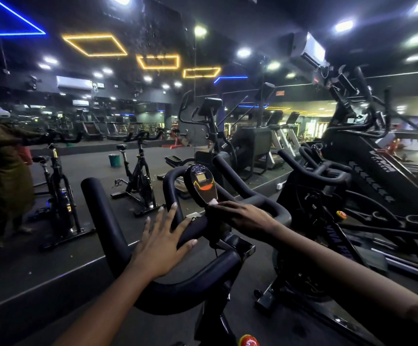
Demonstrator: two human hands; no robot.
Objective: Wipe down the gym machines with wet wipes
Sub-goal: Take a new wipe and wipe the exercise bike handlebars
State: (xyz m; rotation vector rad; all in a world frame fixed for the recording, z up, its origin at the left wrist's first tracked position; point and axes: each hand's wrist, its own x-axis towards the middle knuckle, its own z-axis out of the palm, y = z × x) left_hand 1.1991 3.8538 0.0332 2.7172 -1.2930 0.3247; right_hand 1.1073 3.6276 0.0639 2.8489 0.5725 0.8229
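Left hand (161, 245) lies flat, fingers spread, on handlebar (103, 221), prob. to steady the bike. Right hand (240, 218), fingers fairly straight, presses wet wipe (213, 201) at foot of console (201, 182), likely wiping there. Next bike's frame (337, 236) reads "VIVA"; rest unclear.

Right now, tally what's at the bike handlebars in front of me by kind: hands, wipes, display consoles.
Hands: 2, left hand and right hand
Wipes: 1, white wipe under the right hand
Display console: 1
Total: 4
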